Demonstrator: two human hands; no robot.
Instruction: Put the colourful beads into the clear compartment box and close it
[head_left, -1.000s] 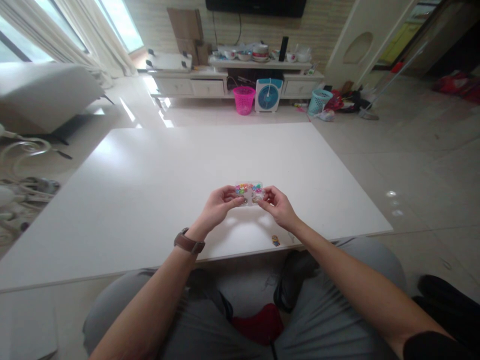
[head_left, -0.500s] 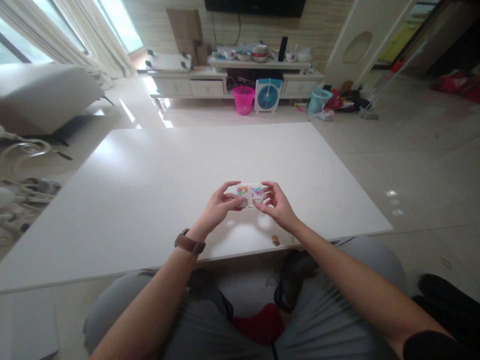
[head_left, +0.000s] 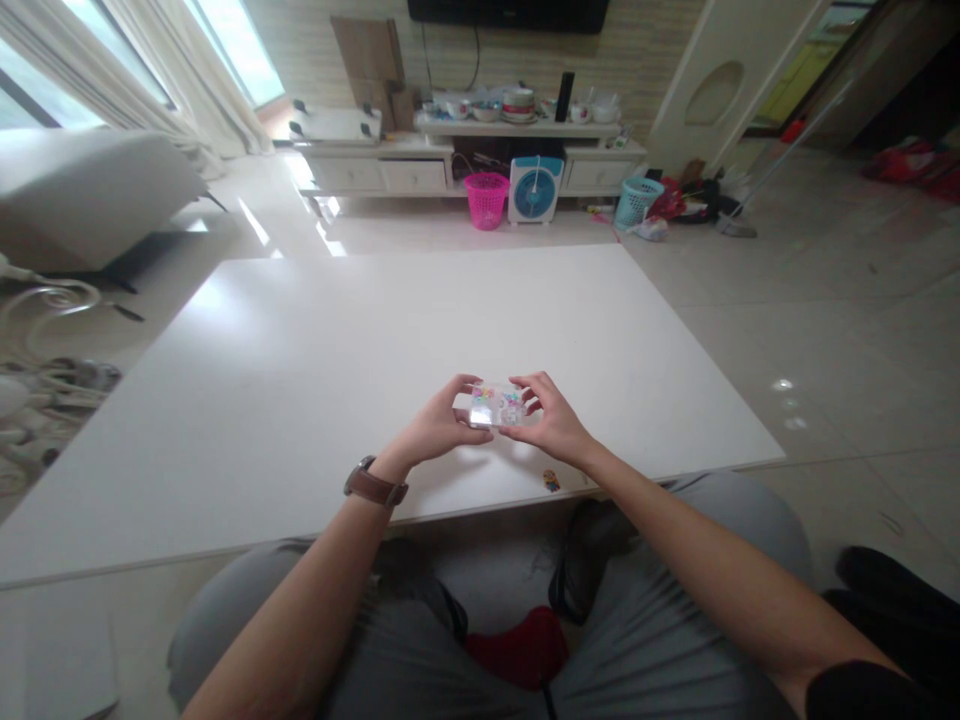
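Observation:
A small clear plastic box (head_left: 496, 407) with bright coloured pieces inside is held just over the white table (head_left: 337, 350). My left hand (head_left: 444, 418) grips its left side, thumb along the near edge and fingers at the far corner. On the opposite side my right hand (head_left: 549, 418) pinches it the same way. Light glints off the near left part of the box. The pieces inside are too small to name. A little yellow and blue cartoon sticker or figure (head_left: 551, 481) lies near the table's front edge, below my right hand.
Beyond the table stand a pink basket (head_left: 487, 202), a blue and white fan (head_left: 535, 190) and a light blue basket (head_left: 638, 204). Behind them is a low white cabinet (head_left: 412, 175) with bowls on top. My knees are under the front edge.
Both hands have brought the box slightly nearer to me and tilted it. My thumbs have slid from its top face to its near edge.

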